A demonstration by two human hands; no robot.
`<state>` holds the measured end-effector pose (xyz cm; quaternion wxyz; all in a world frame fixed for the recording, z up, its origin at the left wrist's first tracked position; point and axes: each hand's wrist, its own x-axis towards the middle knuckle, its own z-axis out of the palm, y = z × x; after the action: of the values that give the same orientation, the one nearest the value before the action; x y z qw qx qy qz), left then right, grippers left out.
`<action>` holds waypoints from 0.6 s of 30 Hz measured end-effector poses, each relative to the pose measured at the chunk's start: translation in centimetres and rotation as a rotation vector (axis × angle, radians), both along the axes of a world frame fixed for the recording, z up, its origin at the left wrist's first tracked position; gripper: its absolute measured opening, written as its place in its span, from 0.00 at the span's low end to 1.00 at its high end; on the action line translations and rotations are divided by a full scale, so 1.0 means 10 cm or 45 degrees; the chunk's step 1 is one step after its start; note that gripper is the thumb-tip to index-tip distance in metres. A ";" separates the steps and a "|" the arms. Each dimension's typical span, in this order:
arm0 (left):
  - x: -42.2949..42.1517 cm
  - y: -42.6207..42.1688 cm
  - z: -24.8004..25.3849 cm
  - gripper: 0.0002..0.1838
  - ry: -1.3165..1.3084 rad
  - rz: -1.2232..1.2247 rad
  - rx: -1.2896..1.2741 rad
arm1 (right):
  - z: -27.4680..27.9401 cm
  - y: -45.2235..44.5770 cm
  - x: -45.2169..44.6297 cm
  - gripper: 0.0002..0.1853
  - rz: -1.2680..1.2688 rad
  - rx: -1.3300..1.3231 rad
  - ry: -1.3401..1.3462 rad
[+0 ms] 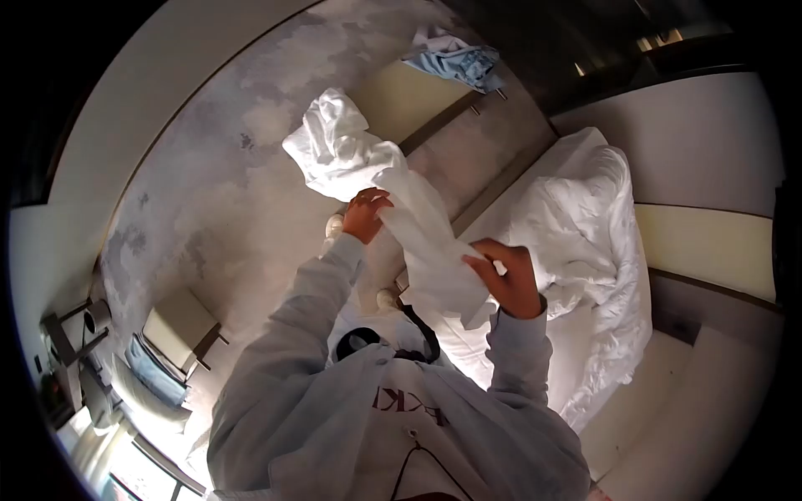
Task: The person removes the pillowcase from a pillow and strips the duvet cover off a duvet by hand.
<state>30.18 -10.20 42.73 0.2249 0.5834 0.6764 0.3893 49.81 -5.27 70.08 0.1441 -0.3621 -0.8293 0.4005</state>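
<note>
A thin white cloth (422, 230) hangs stretched between my two hands in front of my body. My left hand (366, 215) is closed with its fingertips on the cloth's left edge. Pinched between thumb and fingers, the right end of the cloth is in my right hand (508, 280). Just beyond my left hand lies a crumpled white bundle of fabric (334, 146), beside the cream bench. Whether the bundle and the cloth are one piece I cannot tell.
On my right is a bed with a rumpled white duvet (576, 234). Ahead stands a cream bench (405, 100) with blue fabric (455, 65) on its far end. A cream stool (180, 327) and pillows (144, 386) are at the lower left. Patterned carpet (209, 184) covers the floor.
</note>
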 end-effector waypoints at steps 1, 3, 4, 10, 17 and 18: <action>-0.09 0.11 0.08 0.14 -0.016 -0.020 -0.014 | 0.03 0.12 -0.12 0.07 -0.027 0.032 -0.006; -0.34 0.39 0.32 0.13 -0.225 -0.142 -0.070 | 0.08 0.34 -0.35 0.05 -0.142 -0.062 0.190; -0.47 0.46 0.50 0.13 -0.243 -0.120 -0.099 | 0.16 0.45 -0.46 0.04 -0.229 -0.083 0.186; -1.20 1.06 0.49 0.13 -0.333 0.072 -0.064 | -0.01 1.01 -0.55 0.05 -0.710 0.093 0.213; -1.79 1.96 0.83 0.11 -0.483 0.188 0.327 | -0.32 1.47 -0.52 0.05 -1.045 0.074 0.599; -1.88 2.10 0.83 0.10 -0.489 0.207 0.387 | -0.36 1.58 -0.52 0.04 -0.925 0.086 0.657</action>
<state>11.42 10.75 51.05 0.2267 0.4697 0.5997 0.6069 44.57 10.57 66.47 0.4893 -0.5134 -0.5978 0.3736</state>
